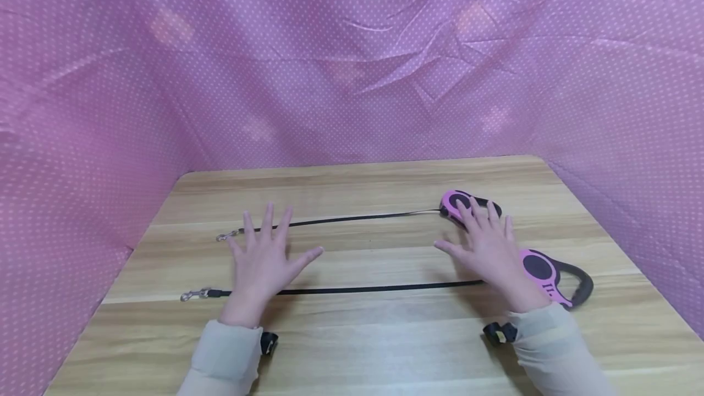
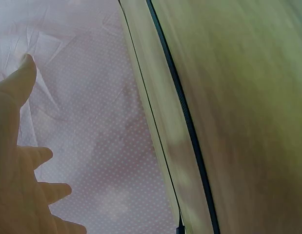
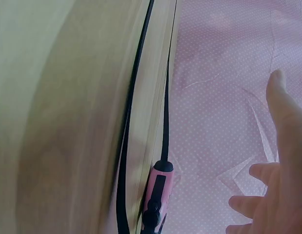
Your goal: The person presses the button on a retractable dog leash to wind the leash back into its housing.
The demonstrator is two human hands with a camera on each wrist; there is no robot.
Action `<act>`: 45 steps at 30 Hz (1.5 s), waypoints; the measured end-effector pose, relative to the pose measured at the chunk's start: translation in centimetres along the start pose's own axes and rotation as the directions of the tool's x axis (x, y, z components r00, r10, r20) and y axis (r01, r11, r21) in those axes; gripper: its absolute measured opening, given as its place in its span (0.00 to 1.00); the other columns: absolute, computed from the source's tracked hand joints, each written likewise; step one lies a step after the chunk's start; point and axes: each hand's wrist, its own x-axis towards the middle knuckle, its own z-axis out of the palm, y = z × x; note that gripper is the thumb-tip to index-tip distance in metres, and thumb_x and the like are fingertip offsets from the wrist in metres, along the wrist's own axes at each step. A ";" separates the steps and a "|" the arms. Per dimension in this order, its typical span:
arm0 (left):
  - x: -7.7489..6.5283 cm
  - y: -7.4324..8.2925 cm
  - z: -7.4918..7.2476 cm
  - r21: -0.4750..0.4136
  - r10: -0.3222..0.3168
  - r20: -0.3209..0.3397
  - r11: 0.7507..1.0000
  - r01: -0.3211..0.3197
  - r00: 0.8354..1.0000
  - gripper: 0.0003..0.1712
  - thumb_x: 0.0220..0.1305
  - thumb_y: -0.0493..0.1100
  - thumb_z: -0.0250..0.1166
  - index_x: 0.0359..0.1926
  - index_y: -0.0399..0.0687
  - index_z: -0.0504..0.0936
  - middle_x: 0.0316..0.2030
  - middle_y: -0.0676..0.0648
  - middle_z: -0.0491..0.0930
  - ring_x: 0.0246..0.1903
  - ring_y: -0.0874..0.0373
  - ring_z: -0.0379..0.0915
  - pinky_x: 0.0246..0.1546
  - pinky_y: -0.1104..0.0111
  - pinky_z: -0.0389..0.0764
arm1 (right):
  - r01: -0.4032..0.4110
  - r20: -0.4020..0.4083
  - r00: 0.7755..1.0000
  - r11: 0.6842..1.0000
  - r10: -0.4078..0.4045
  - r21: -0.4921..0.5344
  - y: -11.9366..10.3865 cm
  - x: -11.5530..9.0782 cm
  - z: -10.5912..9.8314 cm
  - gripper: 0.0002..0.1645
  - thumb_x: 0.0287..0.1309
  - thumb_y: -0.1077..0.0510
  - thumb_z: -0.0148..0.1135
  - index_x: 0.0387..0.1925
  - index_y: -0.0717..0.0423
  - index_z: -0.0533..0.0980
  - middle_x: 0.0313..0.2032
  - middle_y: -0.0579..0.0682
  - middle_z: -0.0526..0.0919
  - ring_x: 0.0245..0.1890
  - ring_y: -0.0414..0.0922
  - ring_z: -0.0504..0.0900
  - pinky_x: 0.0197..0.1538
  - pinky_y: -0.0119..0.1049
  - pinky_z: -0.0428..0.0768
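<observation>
Two pink and black retractable dog leashes lie on the wooden table with their black straps drawn out to the left. The far leash [image 1: 450,201] has a thin strap [image 1: 352,219] ending in a metal clip [image 1: 227,236]. A wider strap [image 1: 379,289] runs from the near leash [image 1: 538,266] to its own clip [image 1: 194,294]. My left hand [image 1: 264,264], fingers spread and holding nothing, hovers over the straps near their clip ends. My right hand [image 1: 492,255], also spread, hovers by the leash handles and partly covers both. In the right wrist view, one pink casing [image 3: 158,195] shows below its strap.
Pink dotted cloth [image 1: 352,78] hangs behind the table and along both sides. The wooden table [image 1: 379,347] has its back edge close against the cloth. A dark wrist device [image 1: 268,343] sits at the left cuff, another [image 1: 499,333] at the right.
</observation>
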 end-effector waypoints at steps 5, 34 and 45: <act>0.3 -0.6 -0.2 -0.022 0.002 0.010 1.000 -0.001 1.000 0.60 0.55 0.84 0.50 0.79 0.60 0.46 0.79 0.39 0.40 0.74 0.26 0.28 0.61 0.22 0.36 | 0.004 -0.004 1.000 0.999 -0.003 0.042 0.6 0.0 -0.2 0.62 0.57 0.21 0.52 0.78 0.54 0.47 0.77 0.64 0.46 0.76 0.70 0.37 0.73 0.69 0.34; 4.3 -6.4 0.0 -0.235 -0.030 0.246 0.968 0.089 0.969 0.58 0.62 0.75 0.55 0.78 0.46 0.44 0.76 0.34 0.49 0.74 0.32 0.46 0.69 0.37 0.53 | -0.076 0.075 0.995 0.996 0.073 0.040 5.3 2.7 -0.3 0.39 0.64 0.44 0.63 0.64 0.69 0.68 0.59 0.74 0.74 0.56 0.72 0.70 0.58 0.67 0.70; 6.0 -7.6 0.3 -0.211 -0.011 0.327 0.974 0.084 0.945 0.46 0.69 0.58 0.60 0.76 0.40 0.52 0.73 0.34 0.58 0.71 0.32 0.54 0.70 0.36 0.51 | -0.032 0.071 0.997 0.999 0.033 -0.012 5.1 3.4 0.9 0.32 0.61 0.50 0.66 0.55 0.74 0.74 0.54 0.75 0.76 0.52 0.74 0.73 0.56 0.66 0.71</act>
